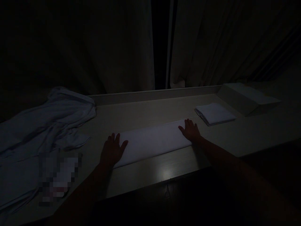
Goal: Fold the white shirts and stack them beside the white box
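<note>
A long strip of folded white cloth (152, 141) lies flat on the pale wooden surface (145, 114). On its left end rests my left hand (112, 150), fingers spread and thumb apart. My right hand (191, 130) lies on the opposite end, also with fingers spread. Both palms face down on the fabric and neither hand grips it. To the right of my right hand sits a smaller folded white cloth (214, 113), packed into a neat rectangle.
Crumpled white cloth (58, 122) is heaped at the left. Near it lies a pixelated object (60, 177) I cannot make out. A box-like pale piece (249, 97) stands at the right. Dark curtains (117, 47) hang behind a low back ledge (150, 95). The room is very dim.
</note>
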The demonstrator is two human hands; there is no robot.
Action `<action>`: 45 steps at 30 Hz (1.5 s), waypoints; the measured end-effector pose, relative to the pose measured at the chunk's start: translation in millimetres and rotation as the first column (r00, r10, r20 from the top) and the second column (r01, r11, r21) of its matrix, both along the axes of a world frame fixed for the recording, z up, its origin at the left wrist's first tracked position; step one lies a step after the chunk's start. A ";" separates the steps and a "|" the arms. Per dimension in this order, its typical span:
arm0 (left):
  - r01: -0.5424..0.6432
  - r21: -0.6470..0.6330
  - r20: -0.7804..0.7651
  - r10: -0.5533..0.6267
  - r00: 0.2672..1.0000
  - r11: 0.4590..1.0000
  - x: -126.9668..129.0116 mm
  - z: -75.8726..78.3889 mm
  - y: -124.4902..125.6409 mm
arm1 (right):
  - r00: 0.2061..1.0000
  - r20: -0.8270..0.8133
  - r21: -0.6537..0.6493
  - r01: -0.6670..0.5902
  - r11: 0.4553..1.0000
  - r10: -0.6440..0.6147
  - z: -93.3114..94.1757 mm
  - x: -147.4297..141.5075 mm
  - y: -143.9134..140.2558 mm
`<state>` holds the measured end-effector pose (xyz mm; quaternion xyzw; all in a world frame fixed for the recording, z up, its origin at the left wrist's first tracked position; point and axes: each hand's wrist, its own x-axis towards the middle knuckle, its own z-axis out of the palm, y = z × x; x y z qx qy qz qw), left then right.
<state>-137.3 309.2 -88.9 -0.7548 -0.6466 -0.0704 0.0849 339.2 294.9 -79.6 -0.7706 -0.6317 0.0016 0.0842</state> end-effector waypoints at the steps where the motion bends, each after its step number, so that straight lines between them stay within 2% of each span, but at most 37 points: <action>1: 0.000 0.004 -0.005 0.000 1.000 1.000 0.0 0.1 0.0 | 1.000 0.003 0.006 -0.001 1.000 0.001 0.0 0.1 0.0; 22: -0.028 0.001 0.069 0.028 0.997 1.000 4.7 4.8 -8.2 | 0.999 0.050 -0.006 -0.011 1.000 0.011 -2.7 0.1 -1.4; 25: -0.034 -0.012 0.084 0.034 0.996 0.999 5.7 6.6 -10.3 | 0.999 0.042 -0.056 0.006 0.998 -0.004 3.9 1.4 -0.2; 27: -0.029 -0.016 0.089 0.030 0.996 0.999 6.0 7.6 -11.4 | 0.998 0.062 -0.037 -0.010 0.999 0.012 13.8 -3.8 1.3; 29: -0.017 -0.003 0.092 0.018 0.996 1.000 6.1 7.9 -11.8 | 0.993 0.096 0.022 -0.077 0.997 0.074 26.3 -21.8 2.7; 31: -0.011 0.013 0.093 0.009 0.996 1.000 6.3 7.4 -11.2 | 0.976 0.115 0.069 -0.194 0.979 0.185 37.6 -58.5 1.6; 33: -0.021 0.018 0.092 0.019 0.996 1.000 6.3 6.0 -9.9 | 0.942 0.092 0.060 -0.329 0.942 0.323 43.5 -114.0 -4.2; 35: -0.021 0.030 0.085 0.018 0.996 0.999 5.7 4.4 -8.3 | 0.878 0.044 0.047 -0.479 0.876 0.477 42.7 -180.6 -15.6; 37: -0.004 0.035 0.074 0.001 0.997 0.999 3.7 3.1 -6.9 | 0.826 0.005 0.071 -0.563 0.823 0.564 37.6 -244.9 -30.1; 39: 0.028 0.019 0.057 -0.029 0.998 0.999 0.4 2.6 -6.2 | 0.793 -0.021 0.111 -0.603 0.790 0.608 31.6 -293.2 -43.2; 40: 0.038 0.008 0.051 -0.039 0.998 0.999 -1.4 2.6 -6.0 | 0.791 -0.036 0.130 -0.602 0.788 0.610 28.9 -308.6 -48.0; 42: 0.073 -0.007 0.047 -0.073 0.996 0.997 -3.9 2.8 -6.3 | 0.796 -0.061 0.153 -0.589 0.794 0.602 24.7 -320.3 -53.1; 45: 0.086 0.024 0.074 -0.087 0.993 0.996 -3.4 2.4 -7.2 | 0.801 -0.082 0.140 -0.580 0.802 0.593 21.4 -300.5 -53.0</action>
